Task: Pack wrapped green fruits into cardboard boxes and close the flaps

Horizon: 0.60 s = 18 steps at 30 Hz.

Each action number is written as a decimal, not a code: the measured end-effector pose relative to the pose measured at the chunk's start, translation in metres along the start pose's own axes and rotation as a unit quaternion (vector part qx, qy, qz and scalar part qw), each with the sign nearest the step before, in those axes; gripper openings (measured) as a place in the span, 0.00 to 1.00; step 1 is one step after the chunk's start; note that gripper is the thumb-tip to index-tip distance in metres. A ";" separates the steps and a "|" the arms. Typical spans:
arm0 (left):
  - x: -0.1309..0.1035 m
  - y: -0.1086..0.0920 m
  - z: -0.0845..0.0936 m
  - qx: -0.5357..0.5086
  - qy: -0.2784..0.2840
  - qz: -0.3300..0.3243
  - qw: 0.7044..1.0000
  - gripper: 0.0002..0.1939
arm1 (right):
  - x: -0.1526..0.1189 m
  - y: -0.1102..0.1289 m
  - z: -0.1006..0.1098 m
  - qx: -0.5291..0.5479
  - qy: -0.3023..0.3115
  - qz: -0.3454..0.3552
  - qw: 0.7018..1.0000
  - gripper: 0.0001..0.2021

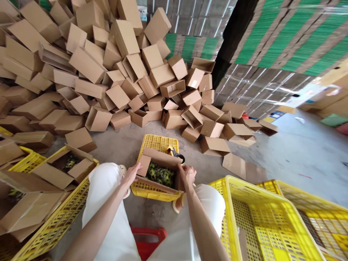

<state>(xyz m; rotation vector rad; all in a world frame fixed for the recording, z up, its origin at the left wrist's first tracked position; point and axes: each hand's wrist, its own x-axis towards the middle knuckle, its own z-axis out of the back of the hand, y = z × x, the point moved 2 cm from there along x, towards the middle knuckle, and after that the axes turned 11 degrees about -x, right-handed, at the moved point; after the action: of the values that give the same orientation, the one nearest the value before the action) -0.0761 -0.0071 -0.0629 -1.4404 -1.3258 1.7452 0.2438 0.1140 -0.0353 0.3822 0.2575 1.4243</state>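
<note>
An open cardboard box (160, 158) sits in front of me on an upturned yellow plastic crate (157, 194). Dark green and yellowish produce (161, 175) fills its inside; the exact kind is too small to tell. My left hand (132, 174) holds the box's left end by the raised flap (144, 165). At the opposite end, my right hand (187, 175) has its fingers closed on the edge of the right-hand flap. Just behind the box, a black and yellow tool (176, 153), resembling a tape dispenser, lies on the crate.
A big heap of empty cardboard boxes (125, 87) spreads ahead. To my left, a yellow crate (63, 214) carries opened boxes of produce. Large yellow crates (228, 217) stand at right. Something red (148, 241) lies between my legs. Stacked flat cardboard (293, 36) rises behind.
</note>
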 end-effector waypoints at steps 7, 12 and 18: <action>0.001 -0.005 -0.005 -0.009 -0.046 -0.002 0.999 0.36 | -0.017 -0.018 0.025 0.175 -0.022 -0.075 0.981 0.29; 0.001 -0.007 -0.007 -0.026 -0.044 0.005 0.999 0.35 | -0.040 -0.008 0.011 0.342 0.199 -0.050 0.917 0.16; 0.003 0.003 0.001 -0.098 -0.003 0.027 0.995 0.40 | -0.046 -0.014 0.025 0.258 0.255 0.124 0.924 0.26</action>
<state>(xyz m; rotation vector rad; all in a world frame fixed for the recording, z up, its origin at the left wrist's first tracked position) -0.0776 -0.0063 -0.0665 -1.5914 -1.5088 1.6944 0.2607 0.0642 -0.0208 0.4766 1.0551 1.6840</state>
